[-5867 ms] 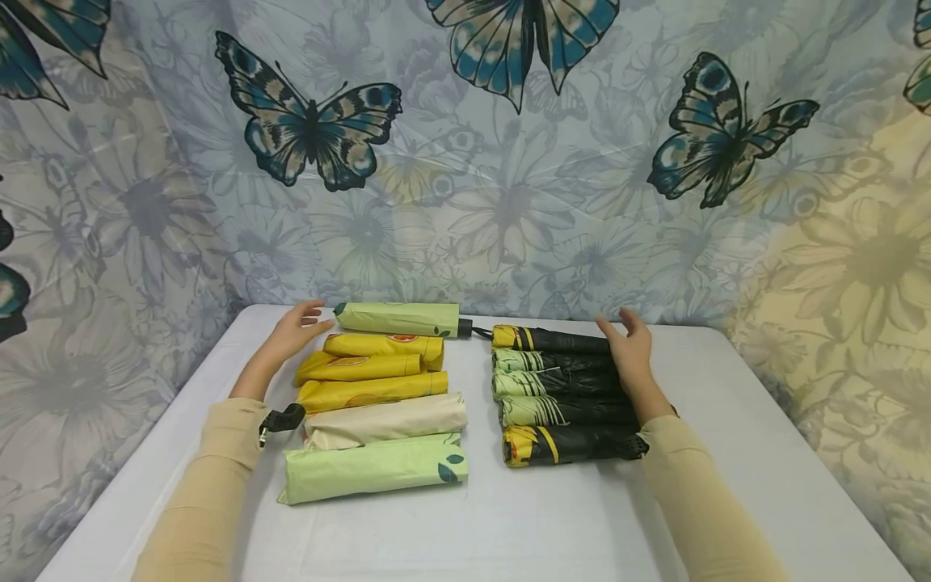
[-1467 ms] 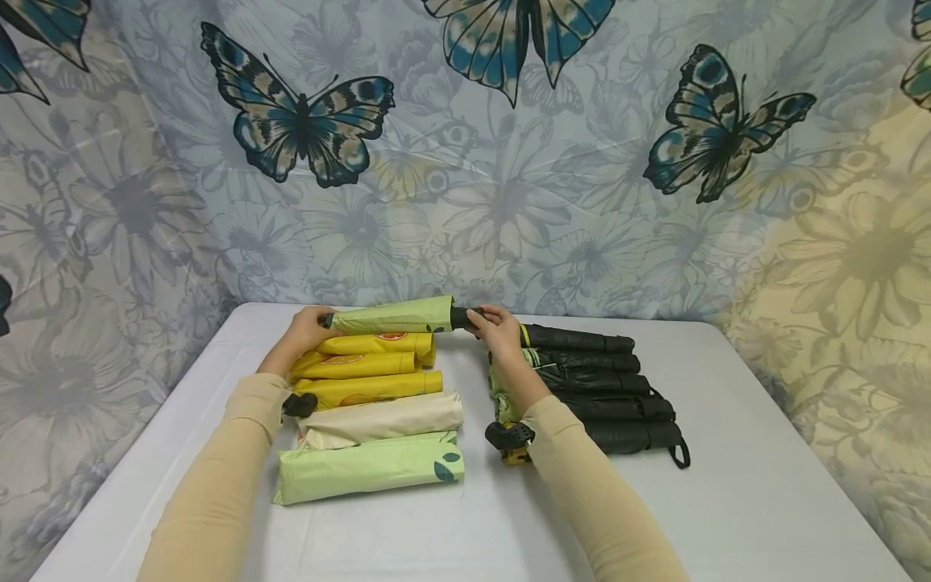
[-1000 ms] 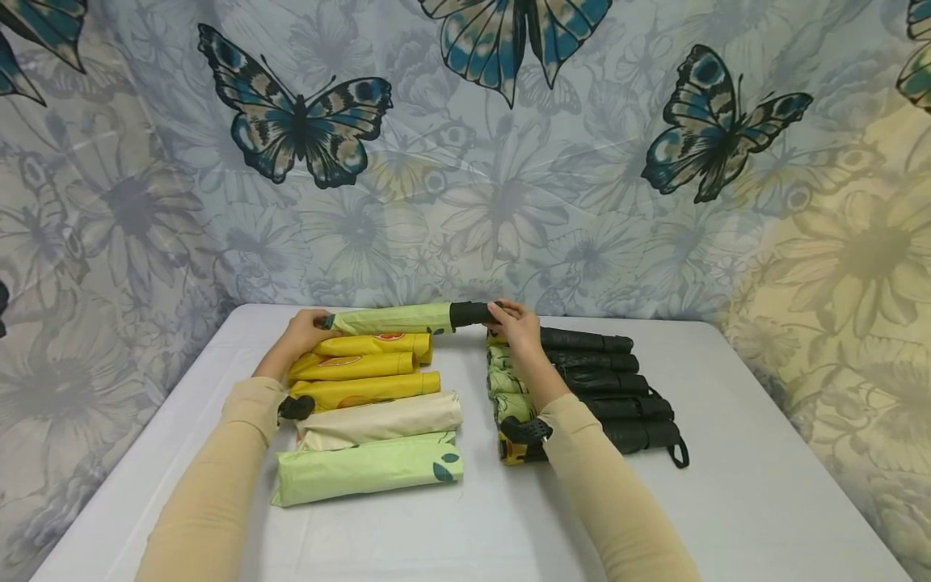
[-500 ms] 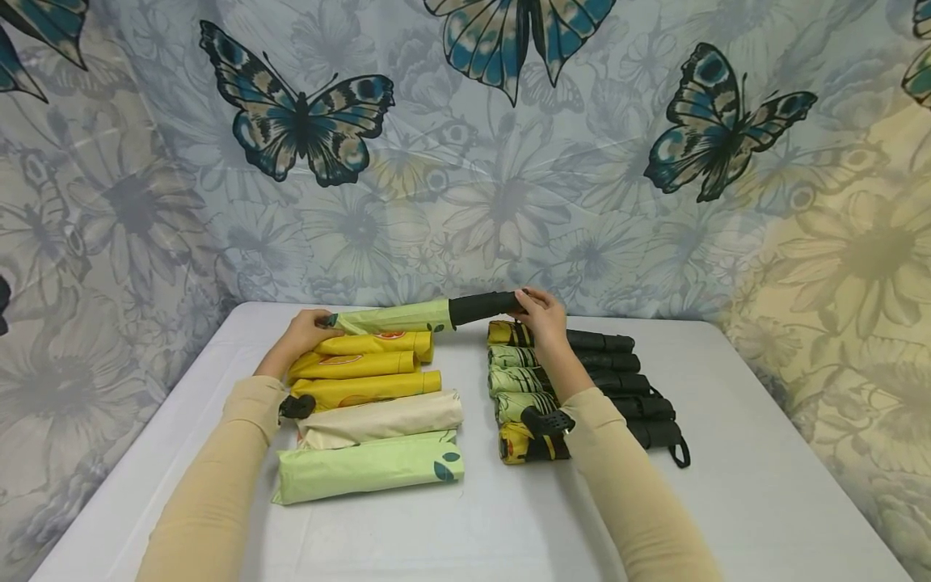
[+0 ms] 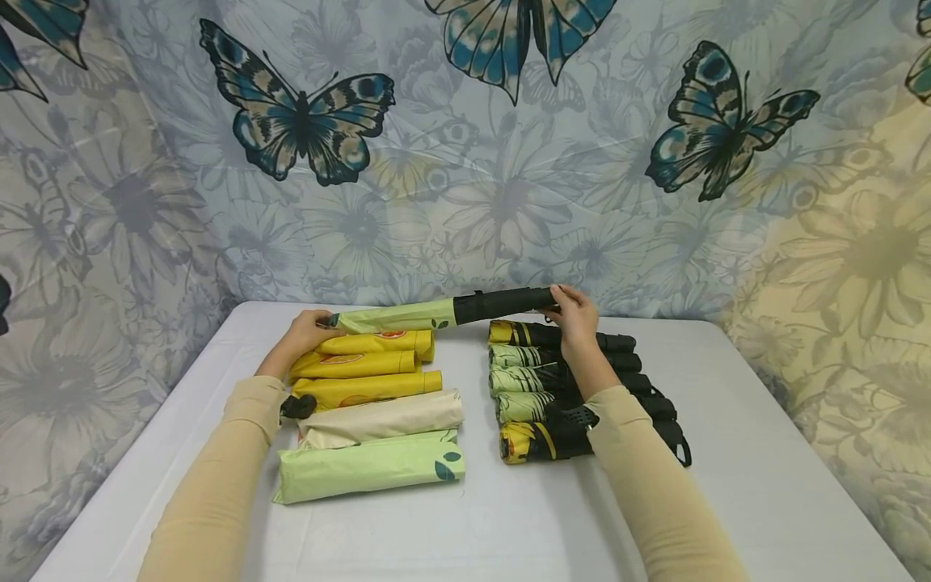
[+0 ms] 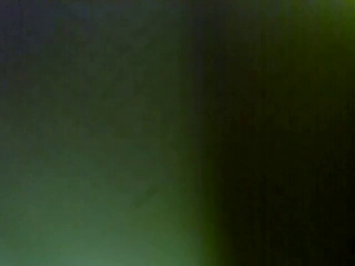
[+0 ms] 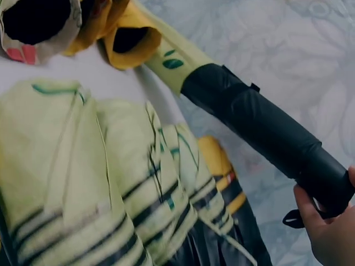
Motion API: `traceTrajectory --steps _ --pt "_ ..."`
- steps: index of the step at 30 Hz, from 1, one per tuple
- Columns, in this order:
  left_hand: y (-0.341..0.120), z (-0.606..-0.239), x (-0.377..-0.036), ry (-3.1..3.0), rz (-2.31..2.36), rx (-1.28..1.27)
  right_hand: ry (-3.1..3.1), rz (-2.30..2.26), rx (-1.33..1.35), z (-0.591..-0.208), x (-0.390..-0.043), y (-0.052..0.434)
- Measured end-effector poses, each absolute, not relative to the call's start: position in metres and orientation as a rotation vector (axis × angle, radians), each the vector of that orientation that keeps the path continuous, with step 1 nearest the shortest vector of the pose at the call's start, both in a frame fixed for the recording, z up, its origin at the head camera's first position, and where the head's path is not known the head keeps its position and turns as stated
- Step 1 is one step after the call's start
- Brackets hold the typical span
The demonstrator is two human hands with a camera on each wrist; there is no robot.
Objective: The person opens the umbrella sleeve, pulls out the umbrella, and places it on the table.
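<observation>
A black folded umbrella (image 5: 502,304) (image 7: 255,122) sticks well out of a light green fabric sleeve (image 5: 400,315) with dark leaf prints, at the back of the table. Its far end inside the sleeve is hidden. My left hand (image 5: 304,335) pinches the sleeve's closed left end. At the other end, my right hand (image 5: 578,327) grips the umbrella's handle end between thumb and fingers; a small black strap loop (image 7: 293,219) hangs there. The umbrella tilts slightly, its right end raised above the table. The left wrist view is too dark and blurred to make anything out.
Several yellow sleeves (image 5: 374,364), a cream sleeve (image 5: 381,418) and another light green sleeve (image 5: 371,469) lie stacked front to back at left. Several folded umbrellas with green or yellow tips (image 5: 518,443) line up at right, under my right forearm. A butterfly-print cloth (image 5: 502,218) hangs behind the table.
Both hands have taken hold of the sleeved umbrella. My right hand has moved right, drawing the black umbrella out of the green sleeve, while my left hand stays at the sleeve's end.
</observation>
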State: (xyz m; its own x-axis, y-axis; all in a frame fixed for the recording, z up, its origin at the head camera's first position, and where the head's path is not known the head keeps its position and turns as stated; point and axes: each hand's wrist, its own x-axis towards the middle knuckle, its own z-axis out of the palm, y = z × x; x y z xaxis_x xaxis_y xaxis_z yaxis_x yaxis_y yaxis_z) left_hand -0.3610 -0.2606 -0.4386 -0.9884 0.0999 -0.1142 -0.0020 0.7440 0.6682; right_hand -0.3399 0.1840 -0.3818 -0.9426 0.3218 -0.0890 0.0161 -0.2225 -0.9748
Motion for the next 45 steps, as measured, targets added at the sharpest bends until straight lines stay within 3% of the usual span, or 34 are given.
traceTrajectory --steps 25,36,45 --pt "-0.261 -0.439 -0.363 2.772 1.074 0.089 -1.567 2.242 -0.638 -0.392 -0.338 0.261" --pt "-0.262 -0.441 -0.363 2.763 1.072 0.069 -1.689 2.333 -0.578 -0.397 -0.335 0.281" --pt "-0.262 -0.44 -0.362 2.777 1.065 0.072 -1.952 1.932 -0.622 -0.409 -0.331 0.283"
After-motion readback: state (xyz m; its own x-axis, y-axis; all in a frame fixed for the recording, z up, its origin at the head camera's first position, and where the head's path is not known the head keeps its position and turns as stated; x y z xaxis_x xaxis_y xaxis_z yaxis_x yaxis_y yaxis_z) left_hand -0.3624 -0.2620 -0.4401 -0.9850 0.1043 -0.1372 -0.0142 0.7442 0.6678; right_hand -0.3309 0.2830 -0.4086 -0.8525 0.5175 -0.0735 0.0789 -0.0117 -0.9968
